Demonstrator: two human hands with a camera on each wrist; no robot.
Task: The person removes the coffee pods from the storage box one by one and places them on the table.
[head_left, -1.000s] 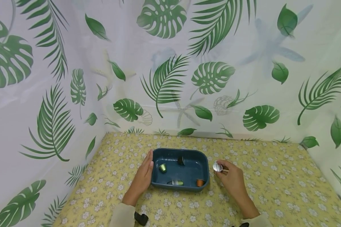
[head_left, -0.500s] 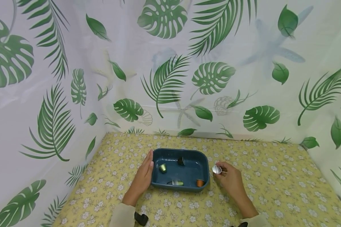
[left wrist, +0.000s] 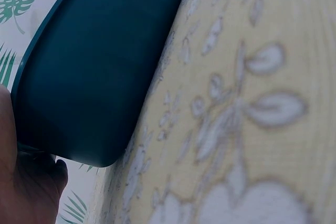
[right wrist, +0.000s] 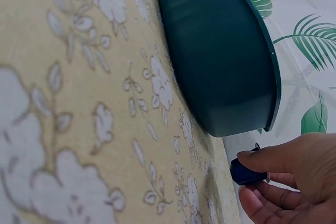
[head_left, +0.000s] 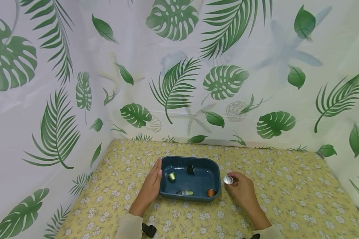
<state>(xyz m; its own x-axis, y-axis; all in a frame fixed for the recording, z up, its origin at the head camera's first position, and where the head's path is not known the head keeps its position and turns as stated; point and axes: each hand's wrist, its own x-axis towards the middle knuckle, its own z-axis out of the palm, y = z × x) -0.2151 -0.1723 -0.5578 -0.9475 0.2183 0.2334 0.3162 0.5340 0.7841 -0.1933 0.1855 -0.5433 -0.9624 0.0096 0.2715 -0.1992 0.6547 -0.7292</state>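
Note:
A dark blue rectangular dish (head_left: 189, 157) stands on the table with several coffee capsules inside. My left hand (head_left: 150, 184) lies against its left wall, the fingers fairly straight; the left wrist view shows part of this hand (left wrist: 32, 187) at the dish's end. Just right of the dish, my right hand (head_left: 243, 191) pinches a coffee capsule (head_left: 228, 179) between thumb and fingers, its silver lid facing the head camera. From the right wrist, that capsule's body looks dark blue. Inside the dish are a green capsule (head_left: 172, 177), a dark capsule (head_left: 191, 169) and an orange capsule (head_left: 211, 192).
Another light green capsule (head_left: 187, 192) lies on its side by the dish's front wall. A yellow floral cloth (head_left: 287, 199) covers the table. Behind it hangs a white curtain (head_left: 245, 30) with green leaf prints, which also runs down the left side.
My right hand has shifted slightly toward me with the pinched capsule, mostly in the earlier half second. The left hand, the dish and the capsules in it keep their places.

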